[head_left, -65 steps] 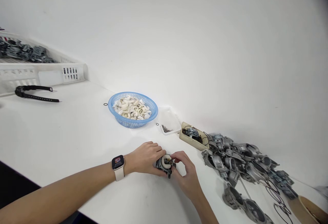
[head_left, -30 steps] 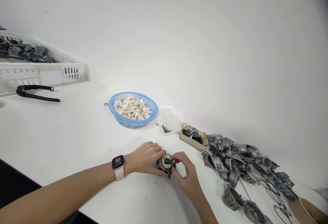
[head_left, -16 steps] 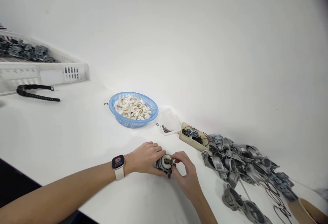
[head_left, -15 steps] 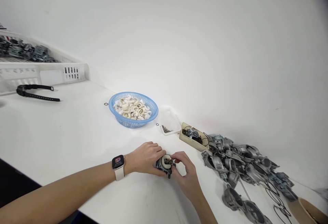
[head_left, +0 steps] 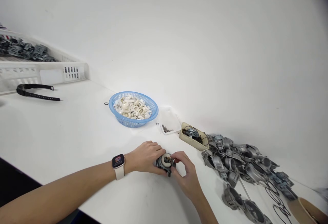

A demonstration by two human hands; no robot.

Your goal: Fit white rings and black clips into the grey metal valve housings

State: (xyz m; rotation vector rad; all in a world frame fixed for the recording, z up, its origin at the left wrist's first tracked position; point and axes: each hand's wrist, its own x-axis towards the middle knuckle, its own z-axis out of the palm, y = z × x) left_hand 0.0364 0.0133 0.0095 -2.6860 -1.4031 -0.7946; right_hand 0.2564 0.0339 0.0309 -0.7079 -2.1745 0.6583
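A small grey metal carburetor body (head_left: 159, 162) with a curved white float (head_left: 166, 160) on top sits low over the white table. My left hand (head_left: 147, 157) is closed around its left side, thumb along the near edge and fingers at the far edge. From the right, my right hand (head_left: 186, 173) has its thumb and forefinger curled against the carburetor's right edge, beside the float and some small brass-coloured parts. Whether a tiny part lies between those fingertips is hidden. A smartwatch with a pale strap (head_left: 119, 169) is on my left wrist.
Beyond my hands stand a blue basket (head_left: 134, 124) of white floats, a white tray (head_left: 170, 130) of small pins and a cream box (head_left: 193, 142). Grey metal castings (head_left: 238, 162) and black rings (head_left: 274, 195) lie right. A black watch (head_left: 23, 90) and white crate (head_left: 51, 75) are left.
The carburetor and my fingertips have shifted very slightly. Both hands keep the same hold, and everything else on the table stays in place.
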